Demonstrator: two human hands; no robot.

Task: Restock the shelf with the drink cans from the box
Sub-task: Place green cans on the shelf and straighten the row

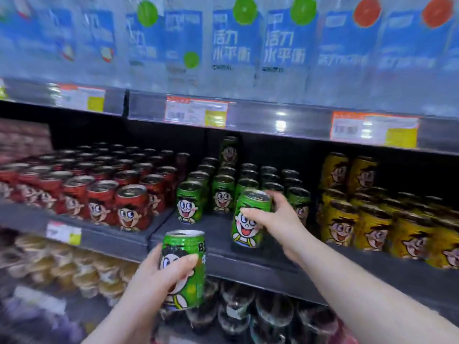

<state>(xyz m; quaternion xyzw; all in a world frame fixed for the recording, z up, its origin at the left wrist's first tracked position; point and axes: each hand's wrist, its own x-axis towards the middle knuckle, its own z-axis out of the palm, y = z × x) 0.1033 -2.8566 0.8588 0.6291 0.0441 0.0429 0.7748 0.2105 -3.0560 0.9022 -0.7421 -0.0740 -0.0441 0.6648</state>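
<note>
Nearest, below the shelf edge, blurred dark cups (236,306) and pale round packs (74,264) filled a lower level. Above them ran a dark grey shelf (248,269) in a shop aisle, its board bare at the front of the green row. It carried red cans (131,207) on the left, green cans (223,194) in the middle with one more stacked at the back, and yellow cans (372,227) on the right. Further up, blue-labelled packs (233,43) stood on the next shelf.

Every can bore the same grinning cartoon face. The price tags (196,112) were too blurred to read. The blue packs showed "活力" over "水平衡".

The left hand (159,276) held a green can (185,244) upright in front of the shelf edge, thumb curled across its front, fingers behind it. The right hand (270,219) gripped a second green can (248,232) at the front of the green row, thumb on its face, fingers curled over the far rim. The can leaned slightly. Whether its base touched the board could not be told.
</note>
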